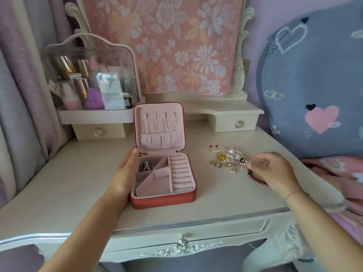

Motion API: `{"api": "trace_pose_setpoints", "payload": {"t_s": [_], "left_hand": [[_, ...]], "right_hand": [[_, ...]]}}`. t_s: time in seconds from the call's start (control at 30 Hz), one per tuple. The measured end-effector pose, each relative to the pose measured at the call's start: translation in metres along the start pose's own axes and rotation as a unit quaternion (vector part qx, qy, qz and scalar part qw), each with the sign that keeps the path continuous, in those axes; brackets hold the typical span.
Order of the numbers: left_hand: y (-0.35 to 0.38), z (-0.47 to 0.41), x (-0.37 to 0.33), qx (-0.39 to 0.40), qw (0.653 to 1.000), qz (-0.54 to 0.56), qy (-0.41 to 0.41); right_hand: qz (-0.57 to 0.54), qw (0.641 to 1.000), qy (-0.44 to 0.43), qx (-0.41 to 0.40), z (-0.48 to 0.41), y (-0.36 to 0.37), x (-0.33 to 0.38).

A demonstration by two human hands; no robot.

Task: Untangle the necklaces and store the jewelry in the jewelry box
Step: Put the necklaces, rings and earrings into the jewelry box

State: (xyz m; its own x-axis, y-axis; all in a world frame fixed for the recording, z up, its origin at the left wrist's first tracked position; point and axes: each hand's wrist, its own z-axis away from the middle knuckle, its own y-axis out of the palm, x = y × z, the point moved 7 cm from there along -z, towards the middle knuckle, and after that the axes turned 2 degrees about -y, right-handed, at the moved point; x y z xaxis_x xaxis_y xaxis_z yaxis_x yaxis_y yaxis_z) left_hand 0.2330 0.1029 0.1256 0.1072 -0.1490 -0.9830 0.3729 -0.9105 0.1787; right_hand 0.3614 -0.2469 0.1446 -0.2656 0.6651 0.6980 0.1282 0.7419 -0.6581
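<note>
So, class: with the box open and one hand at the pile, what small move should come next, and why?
Probably lift one piece clear of the jewelry pile with the right hand, which pinches at its edge. The left hand rests against the open jewelry box, where most compartments are empty.

Open square red leatherette jewelry box [163,199] on cream wooden dressing table [216,195]. Left hand [125,169]: fingers [130,160] against box's left wall. Tangled silver chain necklaces [146,166] in rear-left compartment, just right of those fingers. Heap of pearl and gold-toned jewelry [225,157] right of box, at right hand [275,170] fingertips [261,156]. Dark red bead bracelet [252,176] runs under those fingers.
</note>
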Motion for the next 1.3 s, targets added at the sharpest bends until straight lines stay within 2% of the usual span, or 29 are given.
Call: {"api": "trace_pose_setpoints", "payload": {"t_s": [0.23, 0.37, 0.5, 0.6, 0.8, 0.97, 1.1, 1.2, 1.3], "left_hand": [[-0.002, -0.003, 0.005, 0.004, 1.000, 0.000, 0.011], [-0.004, -0.004, 0.007, -0.005, 1.000, 0.001, 0.013], [-0.002, -0.002, 0.004, -0.007, 1.000, 0.002, 0.019], [0.001, 0.000, 0.002, -0.010, 1.000, 0.008, 0.019], [0.001, 0.004, 0.000, -0.027, 0.999, 0.014, 0.013], [-0.002, 0.005, -0.002, -0.041, 0.999, 0.011, 0.006], [-0.002, 0.006, -0.002, -0.031, 0.999, -0.009, 0.001], [-0.004, 0.006, -0.003, -0.035, 0.999, -0.036, 0.012], [-0.005, 0.007, -0.005, -0.045, 0.998, -0.044, 0.011]], "right_hand": [[0.037, 0.998, 0.047, 0.028, 0.004, -0.002, -0.037], [0.056, 0.997, 0.060, -0.006, 0.004, -0.004, -0.037], [0.091, 0.994, 0.055, -0.005, 0.002, -0.002, -0.035], [0.032, 0.999, 0.041, -0.003, 0.004, -0.004, -0.030], [-0.189, 0.981, -0.008, 0.035, 0.030, -0.005, 0.044], [-0.314, 0.937, -0.034, 0.150, 0.048, 0.035, 0.128], [-0.326, 0.918, -0.074, 0.213, 0.057, 0.075, 0.180], [-0.308, 0.915, -0.059, 0.254, 0.066, 0.104, 0.192], [-0.209, 0.943, -0.086, 0.243, 0.066, 0.125, 0.186]]}}
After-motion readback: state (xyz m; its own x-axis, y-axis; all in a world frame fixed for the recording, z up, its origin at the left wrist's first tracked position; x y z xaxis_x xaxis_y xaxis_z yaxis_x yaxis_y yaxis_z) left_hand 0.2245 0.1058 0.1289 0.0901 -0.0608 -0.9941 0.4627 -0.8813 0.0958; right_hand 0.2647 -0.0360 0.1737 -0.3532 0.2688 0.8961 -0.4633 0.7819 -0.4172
